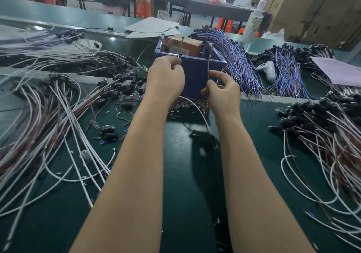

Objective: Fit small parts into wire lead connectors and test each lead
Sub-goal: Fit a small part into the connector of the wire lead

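Both my hands are raised in front of a purple plastic box (197,73) on the green bench. My left hand (166,79) is curled and pinches the white end of a wire lead at the box's near rim. My right hand (222,94) pinches the brown end of the same lead (197,108), which rises toward the box top. The lead loops down between my wrists and ends in a black connector (213,141) hanging above the mat. Small loose parts (183,106) lie at the foot of the box.
Piles of white and brown leads with black connectors (64,104) lie left and another such heap (328,135) right. Blue-wire bundles (240,61) lie behind the box, beside a white handheld device (268,70), a bottle (253,24) and a paper sheet (340,71).
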`<state>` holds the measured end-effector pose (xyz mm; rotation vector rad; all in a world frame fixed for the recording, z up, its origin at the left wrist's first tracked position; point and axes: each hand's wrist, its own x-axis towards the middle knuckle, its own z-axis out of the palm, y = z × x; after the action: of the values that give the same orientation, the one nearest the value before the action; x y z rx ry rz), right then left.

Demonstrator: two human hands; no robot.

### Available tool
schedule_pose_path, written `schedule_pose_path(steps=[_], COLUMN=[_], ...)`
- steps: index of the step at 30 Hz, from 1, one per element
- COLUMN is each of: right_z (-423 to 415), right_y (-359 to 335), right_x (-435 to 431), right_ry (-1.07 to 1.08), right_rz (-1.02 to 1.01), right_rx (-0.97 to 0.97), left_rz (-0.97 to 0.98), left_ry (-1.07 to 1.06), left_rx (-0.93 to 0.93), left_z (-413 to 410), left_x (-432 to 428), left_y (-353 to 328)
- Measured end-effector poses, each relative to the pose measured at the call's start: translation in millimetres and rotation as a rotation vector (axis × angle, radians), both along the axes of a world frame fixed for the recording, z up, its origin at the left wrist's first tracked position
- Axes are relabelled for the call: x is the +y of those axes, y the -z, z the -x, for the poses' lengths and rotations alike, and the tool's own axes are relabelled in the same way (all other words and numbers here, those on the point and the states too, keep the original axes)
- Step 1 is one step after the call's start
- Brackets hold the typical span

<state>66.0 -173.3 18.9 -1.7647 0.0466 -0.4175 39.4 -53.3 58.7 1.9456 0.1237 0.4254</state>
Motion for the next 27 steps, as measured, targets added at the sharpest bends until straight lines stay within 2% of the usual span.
schedule_pose_path(steps=[5,15,27], right_z=[-2,-4,-4], right_y=[-1,0,-2], right_x=[-2,-9,-11], right_ry=[0.001,-0.013,-0.012], right_rz=[-0.009,-0.026,-0.022], right_rx=[0.001,0.023,0.063], left_rz=[-0.049,-0.327,-0.431], left_ry=[0.056,0.219,0.286], left_rx=[0.021,0.14,0.187], left_z=[1,5,9], left_x=[0,-3,-3], left_y=[0,-5,-11])
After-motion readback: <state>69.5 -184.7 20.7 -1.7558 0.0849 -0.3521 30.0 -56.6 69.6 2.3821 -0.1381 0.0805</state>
